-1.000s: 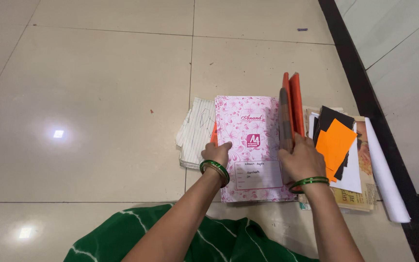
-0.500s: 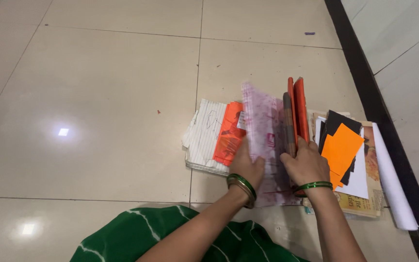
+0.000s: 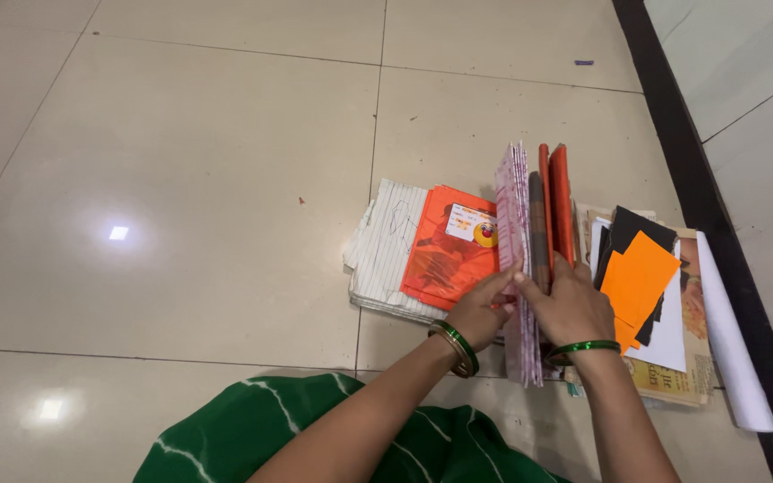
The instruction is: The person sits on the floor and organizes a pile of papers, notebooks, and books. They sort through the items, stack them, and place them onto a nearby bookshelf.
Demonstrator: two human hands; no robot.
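Two hands pinch upright books on the floor: the left hand (image 3: 480,309) grips the pink notebook (image 3: 516,241), the right hand (image 3: 570,304) clasps the orange books (image 3: 556,210). Loosening either grip could topple them onto the orange paper (image 3: 639,273).

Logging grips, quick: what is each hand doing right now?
Left hand: closed on the upright pink floral notebook.
Right hand: closed around the upright orange books.

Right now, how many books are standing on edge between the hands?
4: a pink-patterned notebook by the left hand, then a brown one and two orange ones by the right hand. More may be hidden.
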